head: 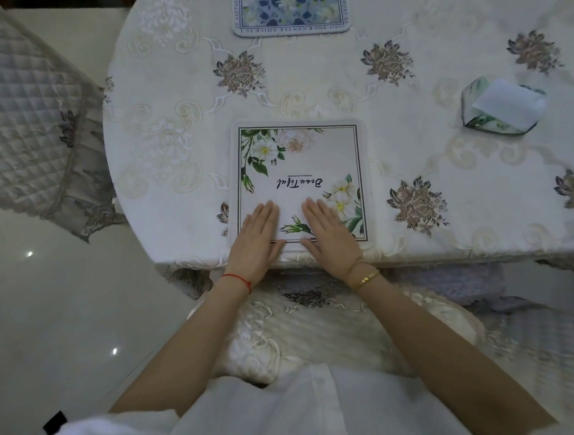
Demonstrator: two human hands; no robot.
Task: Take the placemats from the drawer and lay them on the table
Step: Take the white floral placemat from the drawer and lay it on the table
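L hand: left hand [258, 240] lies flat, palm down, on the near-left part of the white floral placemat [298, 182]; fingers straight & close together, thumb out to the side; grip spread flat, holds nothing; red string bracelet [241, 281] on the wrist.
R hand: right hand [328, 233] lies flat on the near-right part of the same mat, fingers straight & together, pointing away from the person; grip also flat, pinching nothing; gold bangle [364, 280] plus a thin chain at the wrist.
Mat 1: white floral placemat lies flat on the tabletop [447, 177] just inside its near edge, between the two hands & beyond; square w/ rounded corners, dark thin border line, green leaves & white flowers at two corners, script word "Beautiful" in the middle (upside down from this view).
Mat 2: blue floral placemat [289, 4] lies flat further back on the tabletop, roughly in line w/ mat 1, well apart from it; top part cut off by the frame; lettering runs round its border.
Tabletop: round, covered w/ a cream embroidered cloth w/ brown-grey flower motifs.
Tissue pack: tissue pack [503, 107] w/ green leaf print sits to the right, well apart from both mats; a white sheet sticks out on top.
Chairs: quilted chair cover [19, 111] at left beside the tabletop; another embroidered chair cover [322, 334] below the near edge, under the forearms.
Floor: glossy pale floor [63, 320] at left w/ small black inlay squares.
Clothing: white garment [260, 422] at the bottom of the view.
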